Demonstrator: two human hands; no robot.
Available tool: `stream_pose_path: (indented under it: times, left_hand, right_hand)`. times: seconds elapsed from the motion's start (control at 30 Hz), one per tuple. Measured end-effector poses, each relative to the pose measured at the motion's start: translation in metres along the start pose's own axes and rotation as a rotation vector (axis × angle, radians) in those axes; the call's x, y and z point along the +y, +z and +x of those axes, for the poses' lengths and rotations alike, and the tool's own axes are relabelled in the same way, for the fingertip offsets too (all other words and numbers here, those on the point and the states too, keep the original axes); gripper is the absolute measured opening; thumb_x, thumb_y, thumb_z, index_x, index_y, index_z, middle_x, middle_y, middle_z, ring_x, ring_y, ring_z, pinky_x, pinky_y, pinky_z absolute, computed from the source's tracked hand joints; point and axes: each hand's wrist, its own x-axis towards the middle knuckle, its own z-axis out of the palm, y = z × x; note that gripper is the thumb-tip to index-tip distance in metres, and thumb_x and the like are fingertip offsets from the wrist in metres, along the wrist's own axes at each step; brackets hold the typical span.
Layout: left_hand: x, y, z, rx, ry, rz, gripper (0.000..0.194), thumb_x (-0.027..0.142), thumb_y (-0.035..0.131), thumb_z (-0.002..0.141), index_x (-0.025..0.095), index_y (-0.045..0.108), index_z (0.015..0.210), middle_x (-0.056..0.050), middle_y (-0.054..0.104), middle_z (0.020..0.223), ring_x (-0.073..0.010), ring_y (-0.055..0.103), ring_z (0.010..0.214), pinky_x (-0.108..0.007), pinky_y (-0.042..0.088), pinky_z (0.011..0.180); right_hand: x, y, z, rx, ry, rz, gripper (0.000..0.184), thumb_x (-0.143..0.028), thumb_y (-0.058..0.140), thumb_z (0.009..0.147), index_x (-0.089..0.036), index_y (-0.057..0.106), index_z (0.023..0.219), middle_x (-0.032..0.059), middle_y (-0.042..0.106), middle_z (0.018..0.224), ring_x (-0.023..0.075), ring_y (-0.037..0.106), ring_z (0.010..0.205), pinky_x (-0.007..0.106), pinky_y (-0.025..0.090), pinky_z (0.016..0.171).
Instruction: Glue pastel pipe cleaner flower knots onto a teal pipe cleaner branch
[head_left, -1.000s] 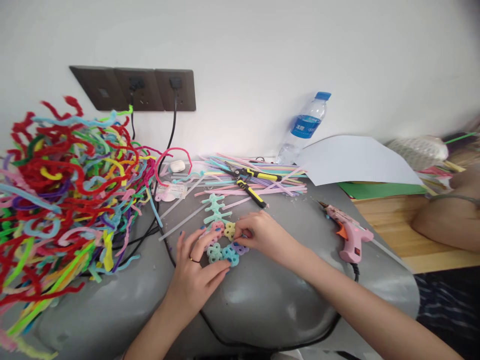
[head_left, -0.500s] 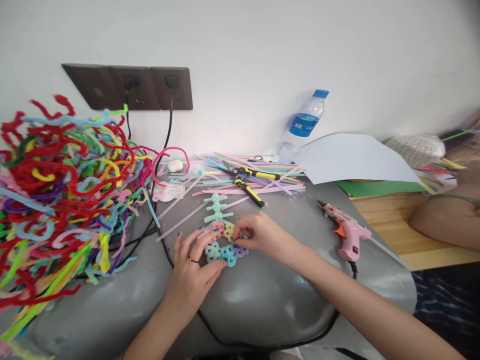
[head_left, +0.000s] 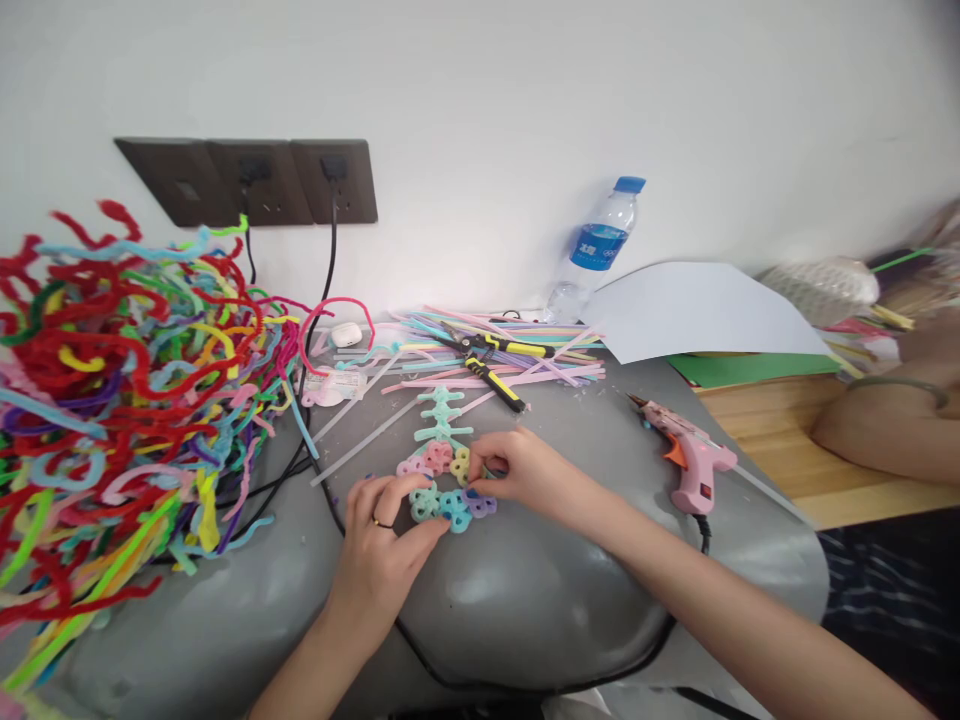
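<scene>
A ring of pastel pipe-cleaner flowers [head_left: 439, 458], in pink, yellow, mint, blue and lilac, lies flat on the grey surface. My left hand [head_left: 384, 545] holds its near left side, with the thumb at the blue flower [head_left: 455, 508] and a finger at the mint one [head_left: 424, 500]. At the right side, my right hand [head_left: 517, 465] has thumb and finger pinched by the yellow and lilac flowers; its fingers hide part of the ring. Just beyond stands a row of mint pipe-cleaner bows [head_left: 441, 412], lying close to the pink flower.
Cutting pliers [head_left: 491, 362] rest on a pile of pastel pipe cleaners [head_left: 420, 378]. A pink glue gun [head_left: 694, 462] lies at right, its cord looping nearby. Bright pipe cleaners [head_left: 142, 390] heap up at left. A bottle [head_left: 600, 245] leans against the wall; another person's arm [head_left: 885, 430] is at far right.
My left fingers have shifted from the pink flowers down to the mint one, uncovering the pink ones. My right hand keeps its pinch in almost the same place. The view has shifted slightly.
</scene>
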Motion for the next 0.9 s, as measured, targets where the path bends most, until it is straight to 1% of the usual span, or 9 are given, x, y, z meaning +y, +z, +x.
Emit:
stream_pose_path:
  times: [0.03,0.1,0.17,0.23,0.33,0.5,0.63,0.9]
  left_hand:
    - [0.000,0.000,0.000,0.004,-0.001,0.004,0.021,0.012,0.065,0.091,0.028,0.076,0.084,-0.006,0.064,0.106,-0.0227,0.054,0.095,-0.041,0.040,0.088]
    - [-0.001,0.000,-0.001,-0.006,-0.001,0.012,0.022,0.014,0.063,0.094,0.028,0.076,0.084,-0.004,0.062,0.089,-0.0189,0.052,0.082,-0.036,0.036,0.080]
    - [-0.002,0.000,-0.002,-0.039,0.006,0.009,0.023,0.015,0.059,0.097,0.026,0.076,0.087,0.000,0.053,0.072,-0.0155,0.048,0.069,-0.032,0.032,0.073]
    - [-0.003,0.000,-0.003,-0.071,0.022,-0.006,0.025,0.016,0.055,0.100,0.024,0.076,0.089,0.003,0.048,0.065,-0.0136,0.046,0.063,-0.031,0.029,0.070]
    - [-0.003,-0.001,-0.005,-0.089,0.047,-0.020,0.027,0.017,0.051,0.102,0.022,0.075,0.092,0.003,0.050,0.064,-0.0135,0.048,0.064,-0.031,0.028,0.069]
    - [-0.001,-0.006,-0.006,-0.100,0.056,-0.010,0.027,0.019,0.049,0.102,0.023,0.076,0.097,0.002,0.053,0.065,-0.0146,0.049,0.065,-0.031,0.028,0.071]
    - [0.001,-0.009,-0.005,-0.092,0.044,-0.025,0.029,0.019,0.048,0.103,0.022,0.076,0.096,0.002,0.053,0.065,-0.0137,0.048,0.064,-0.031,0.027,0.071]
    - [0.001,-0.010,-0.006,-0.072,0.049,-0.020,0.028,0.019,0.049,0.103,0.023,0.076,0.099,0.003,0.053,0.065,-0.0132,0.048,0.064,-0.030,0.028,0.074]
  right_hand:
    - [0.000,0.000,0.000,0.003,0.005,0.001,0.016,-0.003,0.073,0.071,-0.019,0.070,0.068,-0.0080,0.053,0.061,0.0080,0.039,0.054,0.021,0.028,0.056]
    - [-0.001,0.001,-0.001,0.011,0.017,-0.001,0.016,-0.002,0.074,0.070,-0.018,0.070,0.068,-0.0080,0.054,0.062,0.0077,0.039,0.055,0.020,0.028,0.056]
    - [-0.001,0.002,-0.001,0.019,0.030,-0.002,0.016,-0.003,0.074,0.070,-0.018,0.069,0.067,-0.0083,0.051,0.060,0.0078,0.039,0.055,0.021,0.027,0.056]
    - [-0.002,0.003,-0.001,0.023,0.042,-0.001,0.017,-0.003,0.073,0.070,-0.018,0.068,0.065,-0.0085,0.050,0.058,0.0080,0.038,0.054,0.021,0.027,0.056]
    - [-0.002,0.005,-0.001,0.025,0.061,0.004,0.017,-0.003,0.072,0.070,-0.018,0.067,0.064,-0.0085,0.049,0.058,0.0083,0.038,0.054,0.021,0.027,0.056]
    - [-0.004,0.005,-0.002,0.027,0.087,0.016,0.016,-0.004,0.070,0.069,-0.019,0.066,0.063,-0.0084,0.047,0.057,0.0085,0.037,0.054,0.022,0.026,0.056]
    - [-0.003,0.005,-0.002,0.029,0.094,0.029,0.016,-0.005,0.069,0.068,-0.019,0.065,0.063,-0.0086,0.046,0.057,0.0083,0.036,0.054,0.022,0.025,0.056]
    - [0.000,0.008,-0.002,0.035,0.086,0.052,0.015,-0.004,0.068,0.068,-0.018,0.066,0.064,-0.0079,0.049,0.057,0.0088,0.038,0.055,0.022,0.026,0.056]
